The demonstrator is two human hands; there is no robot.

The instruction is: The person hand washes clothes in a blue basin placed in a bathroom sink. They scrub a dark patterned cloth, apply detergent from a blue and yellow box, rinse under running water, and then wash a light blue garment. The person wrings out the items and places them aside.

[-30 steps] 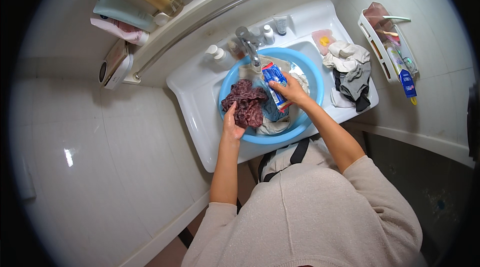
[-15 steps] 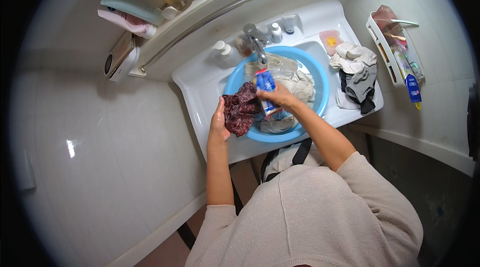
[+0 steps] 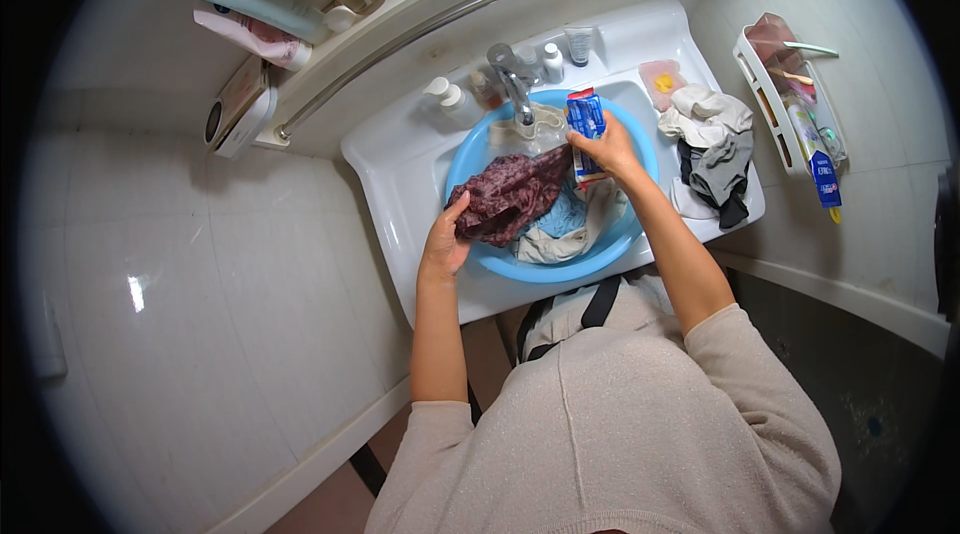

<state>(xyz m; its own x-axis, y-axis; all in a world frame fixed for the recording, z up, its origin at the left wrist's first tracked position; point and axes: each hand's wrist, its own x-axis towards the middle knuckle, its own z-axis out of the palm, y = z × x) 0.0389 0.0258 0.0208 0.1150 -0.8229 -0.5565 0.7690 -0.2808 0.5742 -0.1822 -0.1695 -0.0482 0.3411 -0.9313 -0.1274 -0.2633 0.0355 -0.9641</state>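
A dark maroon patterned cloth [image 3: 508, 196] is stretched between my hands over a light blue basin [image 3: 647, 174]. My left hand [image 3: 445, 242] grips its left end, thumb on top. My right hand [image 3: 612, 151] is closed around a blue, white and red packet [image 3: 585, 114], held upright above the basin's right half. A corner of the maroon cloth reaches up to the right fingers; whether they pinch it too is hidden. Below, the basin holds wet pale garments [image 3: 553, 249] and a light blue cloth [image 3: 562, 214].
The basin sits in a white sink [image 3: 395, 204] under a chrome faucet [image 3: 512, 84]. A pump bottle [image 3: 452, 99] and small bottles stand along the back. At right lie a pile of white, grey and black garments [image 3: 722, 154] and a soap dish [image 3: 660, 82]. A wall caddy [image 3: 765, 99] hangs beyond.
My right hand has moved right and up with the packet, away from my left hand. The maroon cloth, bunched before, is now drawn out sideways.
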